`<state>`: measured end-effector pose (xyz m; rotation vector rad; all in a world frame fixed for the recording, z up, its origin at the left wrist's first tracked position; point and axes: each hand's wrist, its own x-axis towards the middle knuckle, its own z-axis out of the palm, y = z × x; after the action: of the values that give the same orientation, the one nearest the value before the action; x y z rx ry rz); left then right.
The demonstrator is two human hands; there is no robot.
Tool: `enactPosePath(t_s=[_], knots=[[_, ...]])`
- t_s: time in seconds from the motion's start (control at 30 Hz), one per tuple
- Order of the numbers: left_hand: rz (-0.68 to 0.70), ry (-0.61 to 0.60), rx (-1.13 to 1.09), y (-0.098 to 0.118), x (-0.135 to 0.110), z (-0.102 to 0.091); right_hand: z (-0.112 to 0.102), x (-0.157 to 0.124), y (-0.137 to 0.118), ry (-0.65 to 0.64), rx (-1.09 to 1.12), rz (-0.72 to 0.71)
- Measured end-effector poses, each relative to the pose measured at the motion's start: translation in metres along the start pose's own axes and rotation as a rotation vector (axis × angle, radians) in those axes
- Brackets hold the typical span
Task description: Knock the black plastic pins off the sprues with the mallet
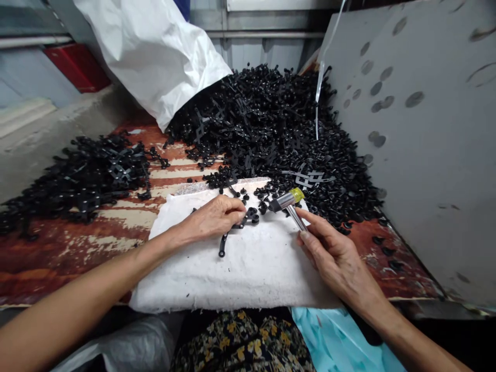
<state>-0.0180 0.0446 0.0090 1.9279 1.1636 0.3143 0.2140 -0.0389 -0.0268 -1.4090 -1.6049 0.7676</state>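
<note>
My left hand (215, 217) rests on a white cloth pad (248, 268), its fingers pinched on a black plastic sprue piece (238, 227) with round parts on its arms. My right hand (333, 253) grips the metal handle of a small hammer (289, 201), whose head has a yellow end and a black end. The hammer head hovers just right of the piece. Loose black round parts lie around it on the pad.
A big heap of black plastic parts (271, 124) spills from a white sack (155, 46) behind the pad. A second pile of black sprues (85, 175) lies left on the worn red table (77, 248). A grey board (426, 129) stands at the right.
</note>
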Motion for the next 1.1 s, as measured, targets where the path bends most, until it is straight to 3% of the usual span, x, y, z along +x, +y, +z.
enactPosePath(t_s=[0.3,0.5,0.63,0.77,0.87,1.0,1.1], knots=[[0.051,-0.102,0.229,0.005,-0.003,-0.001,-0.004,0.006,-0.002,-0.085,-0.099,0.000],[0.006,-0.069,0.301,0.011,-0.007,0.000,-0.003,0.007,-0.002,-0.119,-0.150,-0.078],[-0.103,-0.013,-0.054,0.013,-0.021,0.006,-0.006,0.006,-0.006,-0.130,-0.070,-0.015],[-0.166,0.210,-0.526,0.021,-0.032,0.020,0.000,0.000,-0.026,-0.193,0.207,0.173],[-0.178,0.359,-0.758,0.031,-0.033,0.034,0.016,-0.005,-0.040,-0.194,0.458,0.247],[-0.202,0.415,-0.893,0.034,-0.035,0.043,0.033,-0.008,-0.044,-0.101,0.609,0.246],[-0.225,0.300,-0.647,0.025,-0.049,0.036,0.033,-0.006,-0.039,-0.112,0.585,0.238]])
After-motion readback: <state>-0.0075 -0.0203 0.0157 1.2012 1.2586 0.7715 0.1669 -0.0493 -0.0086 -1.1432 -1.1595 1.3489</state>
